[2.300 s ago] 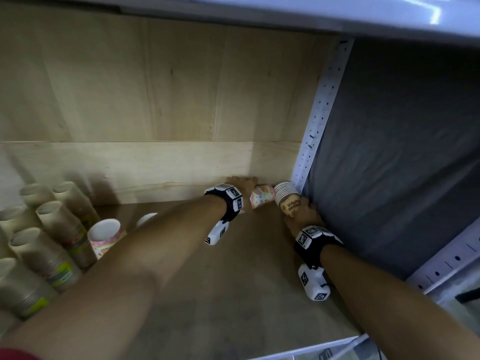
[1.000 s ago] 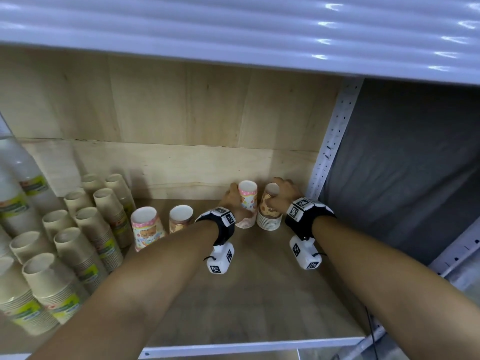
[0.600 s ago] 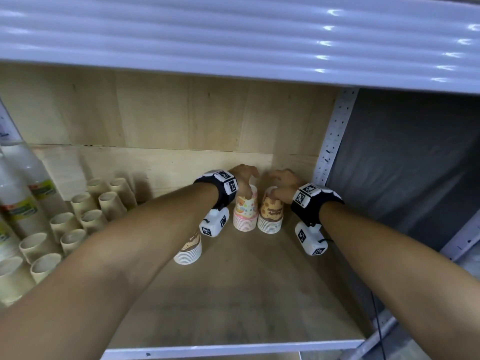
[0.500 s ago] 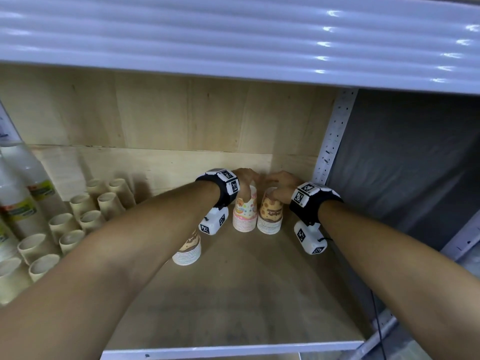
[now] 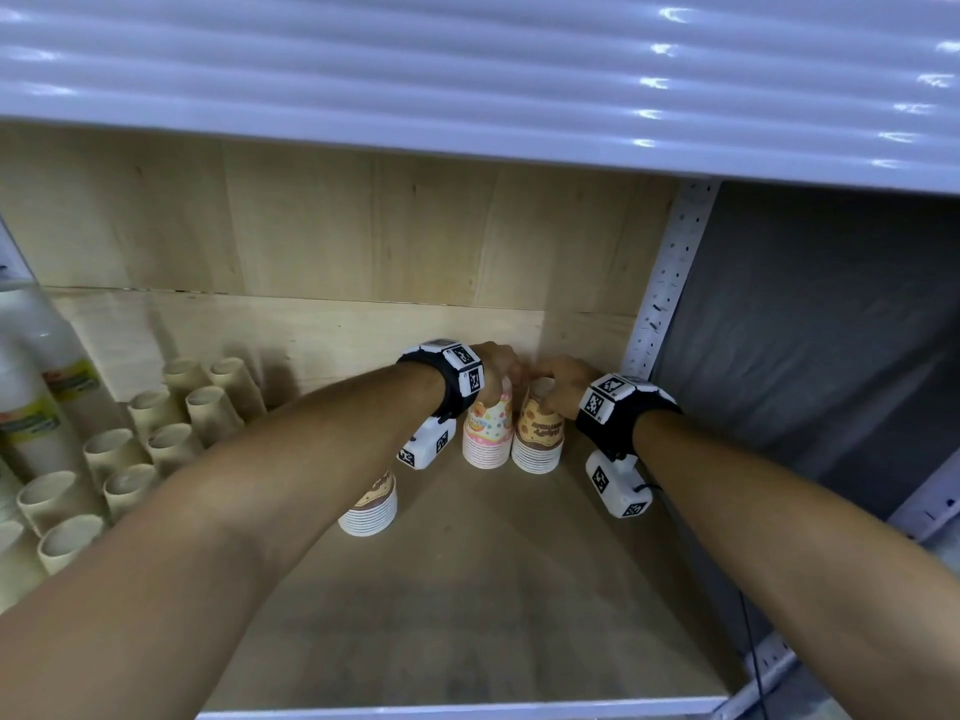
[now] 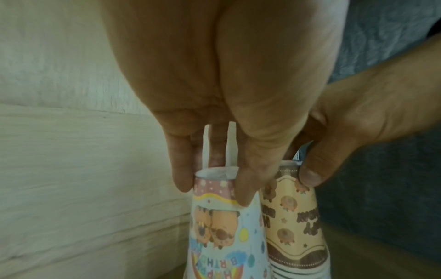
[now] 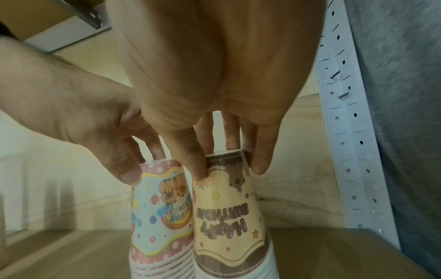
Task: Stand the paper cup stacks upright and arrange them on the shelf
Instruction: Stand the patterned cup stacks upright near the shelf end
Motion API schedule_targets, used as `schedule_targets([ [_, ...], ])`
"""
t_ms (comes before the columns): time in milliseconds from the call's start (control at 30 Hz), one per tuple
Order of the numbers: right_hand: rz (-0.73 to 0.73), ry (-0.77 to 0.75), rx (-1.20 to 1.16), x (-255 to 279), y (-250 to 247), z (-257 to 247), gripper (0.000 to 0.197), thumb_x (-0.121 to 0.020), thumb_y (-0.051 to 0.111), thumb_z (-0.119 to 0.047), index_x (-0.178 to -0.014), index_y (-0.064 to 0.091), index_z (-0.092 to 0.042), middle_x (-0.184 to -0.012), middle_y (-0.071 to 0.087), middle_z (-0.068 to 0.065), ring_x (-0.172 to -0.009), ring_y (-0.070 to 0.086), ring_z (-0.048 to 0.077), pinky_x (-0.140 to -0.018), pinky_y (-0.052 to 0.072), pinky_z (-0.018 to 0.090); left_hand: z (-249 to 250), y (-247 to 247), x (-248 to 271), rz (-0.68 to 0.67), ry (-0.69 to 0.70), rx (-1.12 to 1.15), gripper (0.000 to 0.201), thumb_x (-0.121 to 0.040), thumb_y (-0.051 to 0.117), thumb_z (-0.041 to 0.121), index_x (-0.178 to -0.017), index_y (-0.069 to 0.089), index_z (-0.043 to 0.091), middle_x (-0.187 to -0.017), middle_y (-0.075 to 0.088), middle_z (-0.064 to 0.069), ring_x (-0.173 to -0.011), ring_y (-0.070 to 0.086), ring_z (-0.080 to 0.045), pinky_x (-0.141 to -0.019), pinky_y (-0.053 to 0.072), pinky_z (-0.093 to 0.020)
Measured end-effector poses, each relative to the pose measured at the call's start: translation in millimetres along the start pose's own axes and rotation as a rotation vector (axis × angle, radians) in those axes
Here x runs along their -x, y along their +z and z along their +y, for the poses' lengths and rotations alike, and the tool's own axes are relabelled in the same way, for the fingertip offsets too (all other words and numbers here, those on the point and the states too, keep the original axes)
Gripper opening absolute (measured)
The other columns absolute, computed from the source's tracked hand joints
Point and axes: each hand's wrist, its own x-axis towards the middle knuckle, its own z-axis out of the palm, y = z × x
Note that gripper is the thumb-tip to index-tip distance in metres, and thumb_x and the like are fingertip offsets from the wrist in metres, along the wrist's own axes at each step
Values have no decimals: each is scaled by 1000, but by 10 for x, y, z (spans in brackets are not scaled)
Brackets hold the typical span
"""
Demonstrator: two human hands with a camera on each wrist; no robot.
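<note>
Paper-cup stacks are standing mouth-down at the shelf's (image 5: 467, 615) back right corner as we are pinching them: left hand (image 6: 214, 94) on the pastel stack (image 6: 222, 236), right hand (image 7: 214, 85) on the brown-banded stack (image 7: 229, 226). Touching, both look settled; next we judge letting go gently, then turning to the third stack (image 5: 370, 506).

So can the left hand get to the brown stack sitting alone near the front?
Probably yes. The brown stack stands just under the left forearm, bare shelf around it. But the left hand holds the pink stack and must let go first.
</note>
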Motion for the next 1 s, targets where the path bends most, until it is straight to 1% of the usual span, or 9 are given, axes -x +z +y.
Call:
schedule_targets([
  [100,-20,1,7,-29,-24,-12,52,-81,68,-11,-131,59,-22,-131,59,5,-121,56,24,-96,44,28,-33,-2,-49,-17,6,44,44,-91,62,2,-134,56,5,-125,56,-6,-100,53,-15,-47,37,-6],
  [133,-25,-3,13,-29,-40,-20,53,-80,69,-11,-131,60,-23,-130,59,5,-120,56,24,-96,45,29,-38,-14,-51,-30,-2,51,45,-90,62,2,-134,56,5,-122,55,-6,-102,53,-17,-51,39,-8],
  [233,1,-5,-5,-52,-58,-19,49,-81,68,-12,-128,62,-21,-129,60,5,-119,57,23,-97,45,30,-97,-70,-75,-32,-19,84,53,-83,70,5,-133,57,13,-133,55,-5,-117,55,-23,-73,40,-23],
  [367,72,-60,-64,-98,-75,-24,40,-86,61,-8,-125,64,-16,-129,61,4,-118,57,22,-98,46,29,-168,-111,-123,41,-47,122,54,-80,73,13,-132,58,15,-130,58,-6,-111,59,-24,-70,42,-24],
  [467,85,-72,-85,-134,-92,-33,37,-86,61,-9,-121,66,-17,-125,64,3,-116,59,21,-98,48,32,-212,-113,-192,106,-44,126,43,-83,71,12,-125,64,10,-125,62,-10,-104,62,-25,-58,42,-18],
  [600,173,-95,-106,-159,-70,-52,31,-86,60,-7,-116,69,-13,-118,68,5,-110,61,22,-93,50,31,-289,-70,-287,151,-90,140,46,-79,75,21,-123,64,12,-126,60,-6,-108,61,-27,-72,45,-25],
  [733,196,-114,-86,-217,-41,-29,28,-82,62,-5,-108,71,-13,-108,69,4,-104,63,21,-80,44,22,-364,-7,-382,156,-105,147,50,-79,74,30,-125,60,14,-127,52,-4,-111,56,-26,-74,41,-27],
  [867,169,-101,-76,-300,19,10,26,-81,63,-7,-106,70,-14,-108,69,4,-104,62,21,-79,41,21,-404,44,-472,141,-113,137,47,-83,72,27,-126,59,12,-128,51,-5,-114,54,-26,-76,40,-27],
  [1000,175,-75,-102,-380,85,39,23,-79,64,-17,-100,70,-22,-108,69,2,-102,63,21,-86,49,27,-445,85,-533,124,-160,184,50,-75,76,26,-121,59,16,-122,54,-3,-101,57,-26,-73,45,-29],
])
